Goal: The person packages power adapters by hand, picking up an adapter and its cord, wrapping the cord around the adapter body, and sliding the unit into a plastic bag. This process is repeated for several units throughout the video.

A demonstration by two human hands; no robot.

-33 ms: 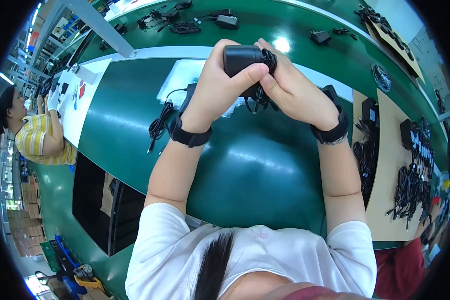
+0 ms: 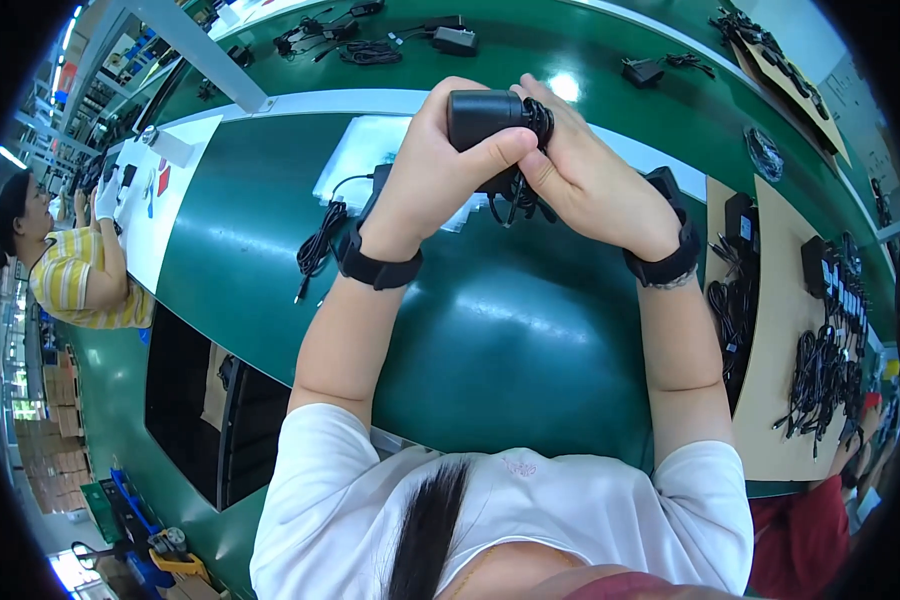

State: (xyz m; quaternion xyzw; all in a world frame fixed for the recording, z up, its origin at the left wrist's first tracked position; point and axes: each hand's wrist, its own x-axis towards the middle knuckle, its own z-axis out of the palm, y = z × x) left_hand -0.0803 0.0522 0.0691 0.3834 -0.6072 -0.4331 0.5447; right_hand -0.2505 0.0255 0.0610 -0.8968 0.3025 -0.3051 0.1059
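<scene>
A black power adapter is held up over the far side of the green bench. My left hand is closed around its body, thumb across the near side. Against the adapter's right end sits its coiled black cable, gripped by my right hand with the thumb pressed toward the coil. Loops of cable dangle beneath both hands. Part of the adapter is hidden by my fingers. Beyond my left wrist lie clear plastic bags, and beside that wrist another black cord rests on the bench, its adapter partly covered by my arm.
To the right, cardboard sheets carry several adapters and bundled cables. More adapters lie on the far bench. A co-worker in a striped shirt is at the left; a red sleeve shows lower right. Black bins stand lower left.
</scene>
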